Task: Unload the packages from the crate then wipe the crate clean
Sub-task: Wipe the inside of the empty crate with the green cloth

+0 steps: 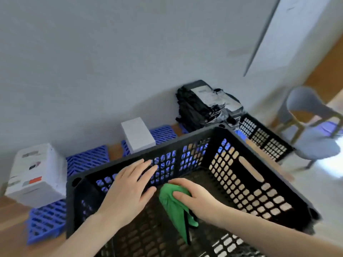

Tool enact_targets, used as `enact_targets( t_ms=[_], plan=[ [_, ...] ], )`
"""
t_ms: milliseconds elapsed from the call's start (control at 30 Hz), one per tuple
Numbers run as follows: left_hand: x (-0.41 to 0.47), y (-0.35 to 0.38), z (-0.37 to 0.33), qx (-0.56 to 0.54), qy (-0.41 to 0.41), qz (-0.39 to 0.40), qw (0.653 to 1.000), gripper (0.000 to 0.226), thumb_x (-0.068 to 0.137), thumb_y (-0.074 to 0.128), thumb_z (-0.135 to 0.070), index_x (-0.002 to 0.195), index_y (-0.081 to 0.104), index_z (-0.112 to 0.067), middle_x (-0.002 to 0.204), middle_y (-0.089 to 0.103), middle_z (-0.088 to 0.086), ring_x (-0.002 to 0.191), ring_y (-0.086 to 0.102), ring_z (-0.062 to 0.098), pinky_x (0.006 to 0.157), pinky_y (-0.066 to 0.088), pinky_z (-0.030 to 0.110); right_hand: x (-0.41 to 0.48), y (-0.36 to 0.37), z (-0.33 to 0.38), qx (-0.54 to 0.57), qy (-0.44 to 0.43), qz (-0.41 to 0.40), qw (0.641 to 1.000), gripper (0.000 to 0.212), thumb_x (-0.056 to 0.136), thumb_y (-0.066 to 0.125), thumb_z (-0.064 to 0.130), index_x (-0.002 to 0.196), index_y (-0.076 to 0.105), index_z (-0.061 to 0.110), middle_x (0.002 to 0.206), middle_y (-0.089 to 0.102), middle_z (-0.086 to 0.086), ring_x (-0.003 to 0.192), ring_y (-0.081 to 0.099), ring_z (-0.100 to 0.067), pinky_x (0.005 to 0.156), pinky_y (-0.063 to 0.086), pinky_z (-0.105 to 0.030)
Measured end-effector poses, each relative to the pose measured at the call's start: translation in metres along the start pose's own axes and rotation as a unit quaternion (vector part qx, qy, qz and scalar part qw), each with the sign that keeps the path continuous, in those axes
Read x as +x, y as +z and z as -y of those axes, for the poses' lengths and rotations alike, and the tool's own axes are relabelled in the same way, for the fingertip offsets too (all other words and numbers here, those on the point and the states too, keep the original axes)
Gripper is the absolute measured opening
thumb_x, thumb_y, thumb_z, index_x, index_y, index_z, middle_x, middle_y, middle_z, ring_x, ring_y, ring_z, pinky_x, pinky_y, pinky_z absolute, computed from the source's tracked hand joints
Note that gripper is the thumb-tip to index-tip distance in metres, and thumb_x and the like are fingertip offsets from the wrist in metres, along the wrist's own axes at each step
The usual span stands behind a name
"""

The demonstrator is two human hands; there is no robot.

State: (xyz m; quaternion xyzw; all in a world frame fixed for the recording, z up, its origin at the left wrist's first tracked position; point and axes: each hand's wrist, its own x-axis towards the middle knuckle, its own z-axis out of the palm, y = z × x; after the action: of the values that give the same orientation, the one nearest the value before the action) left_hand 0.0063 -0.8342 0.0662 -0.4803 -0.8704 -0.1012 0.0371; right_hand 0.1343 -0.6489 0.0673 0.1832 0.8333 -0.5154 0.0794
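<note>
Right grip (193, 199), low in the middle of the frame, is curled over a bunched green cloth (172, 206), grasping it and holding it down on the perforated floor of the black crate (163, 145). A tail of the cloth trails toward the bottom edge. Just to its left, the left grip (130, 186) is released: its fingers lie straight and spread, flat against the inside of the crate's far wall. Both forearms reach in from the bottom corners.

The crate fills the lower centre and holds only the cloth and the hands. It sits on a wooden counter (11, 216), partly over blue slatted mats (87, 158) that run along the wall toward the lower left.

On those mats beyond the crate stand the unloaded packages: a large white box (37, 173) with printed labels at the left edge, and a smaller plain white box (138, 135) left of centre. Farther right, against the wall, lies a heap of black wrapped packages (200, 104), just beside a second black crate (263, 138).

Past the counter's right end, a grey chair (311, 127) stands on a pale floor. A plain white wall (92, 62) fills the upper frame.
</note>
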Motion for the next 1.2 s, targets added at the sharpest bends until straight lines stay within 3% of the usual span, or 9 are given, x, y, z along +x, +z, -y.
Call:
enact_targets(
  t_ms=[200,300,500,733,900,967,1033,1100,1200],
  plan=[
    [0.045,0.007,-0.034,-0.039,0.136,-0.011,0.990,0.054,0.091,0.039,-0.047,0.135,0.057,-0.022,0.139,0.054,-0.002,0.135,0.040,0.016,0.110,0.025,0.032,-0.067,-0.001,0.005,0.002,0.060,-0.156,0.986,0.022,0.093,0.055,0.040,0.114,0.047,0.040,0.105,0.063,0.007,0.093,0.062,-0.009,0.080,0.052,-0.025],
    [0.068,0.009,-0.058,-0.040,0.179,-0.008,0.983,0.054,0.091,0.039,-0.048,0.136,0.055,-0.023,0.142,0.052,-0.002,0.136,0.040,0.017,0.111,0.024,0.032,-0.091,-0.007,0.003,-0.016,0.069,-0.205,0.976,0.023,0.093,0.056,0.041,0.114,0.047,0.041,0.106,0.059,0.015,0.091,0.057,0.002,0.073,0.045,-0.011],
    [0.113,0.017,-0.086,-0.040,0.255,-0.030,0.966,0.057,0.089,0.037,-0.046,0.136,0.055,-0.022,0.142,0.051,0.002,0.135,0.041,0.020,0.112,0.023,0.035,-0.128,-0.024,-0.001,-0.041,0.092,-0.300,0.949,0.026,0.092,0.058,0.038,0.116,0.051,0.043,0.114,0.050,0.025,0.105,0.049,0.005,0.084,0.044,-0.010],
    [0.175,0.030,-0.100,-0.076,0.265,-0.072,0.959,0.058,0.088,0.036,-0.042,0.135,0.057,-0.015,0.142,0.052,0.009,0.136,0.040,0.027,0.112,0.028,0.046,-0.145,-0.058,0.004,-0.183,0.112,-0.384,0.898,0.029,0.089,0.063,0.034,0.118,0.057,0.036,0.110,0.049,0.023,0.102,0.049,0.000,0.086,0.041,-0.014],
    [0.190,0.049,-0.095,-0.100,0.252,-0.084,0.959,0.056,0.088,0.043,-0.036,0.134,0.055,-0.008,0.144,0.048,0.018,0.137,0.038,0.036,0.111,0.027,0.052,-0.148,-0.087,0.005,-0.329,0.166,-0.339,0.866,0.035,0.086,0.064,0.033,0.120,0.061,0.024,0.119,0.054,0.005,0.106,0.048,-0.015,0.093,0.040,-0.025],
    [0.190,0.057,-0.091,-0.086,0.253,-0.084,0.960,0.051,0.090,0.053,-0.030,0.134,0.055,-0.003,0.143,0.048,0.022,0.135,0.038,0.039,0.110,0.028,0.051,-0.146,-0.094,-0.003,-0.398,0.223,-0.278,0.845,0.036,0.088,0.064,0.033,0.123,0.060,0.025,0.122,0.053,0.002,0.107,0.045,-0.018,0.096,0.041,-0.033],
    [0.190,0.062,-0.090,-0.056,0.253,-0.066,0.964,0.056,0.085,0.066,-0.025,0.135,0.054,-0.001,0.144,0.047,0.023,0.137,0.036,0.039,0.111,0.028,0.051,-0.141,-0.097,-0.012,-0.453,0.296,-0.190,0.819,0.041,0.090,0.059,0.037,0.130,0.054,0.029,0.127,0.051,0.002,0.113,0.043,-0.020,0.098,0.037,-0.031],
    [0.192,0.062,-0.091,-0.037,0.244,-0.054,0.968,0.060,0.083,0.067,-0.026,0.135,0.053,-0.001,0.147,0.044,0.021,0.140,0.032,0.036,0.112,0.026,0.050,-0.132,-0.100,-0.022,-0.495,0.345,-0.103,0.791,0.043,0.092,0.055,0.039,0.133,0.050,0.031,0.130,0.050,0.003,0.117,0.044,-0.021,0.097,0.034,-0.029],
    [0.193,0.064,-0.091,-0.036,0.244,-0.059,0.967,0.060,0.085,0.062,-0.028,0.137,0.050,0.000,0.150,0.040,0.021,0.142,0.027,0.036,0.113,0.023,0.050,-0.115,-0.101,-0.040,-0.492,0.371,-0.021,0.787,0.045,0.090,0.056,0.028,0.134,0.050,0.029,0.128,0.053,-0.001,0.119,0.047,-0.024,0.098,0.038,-0.033]
  ],
)
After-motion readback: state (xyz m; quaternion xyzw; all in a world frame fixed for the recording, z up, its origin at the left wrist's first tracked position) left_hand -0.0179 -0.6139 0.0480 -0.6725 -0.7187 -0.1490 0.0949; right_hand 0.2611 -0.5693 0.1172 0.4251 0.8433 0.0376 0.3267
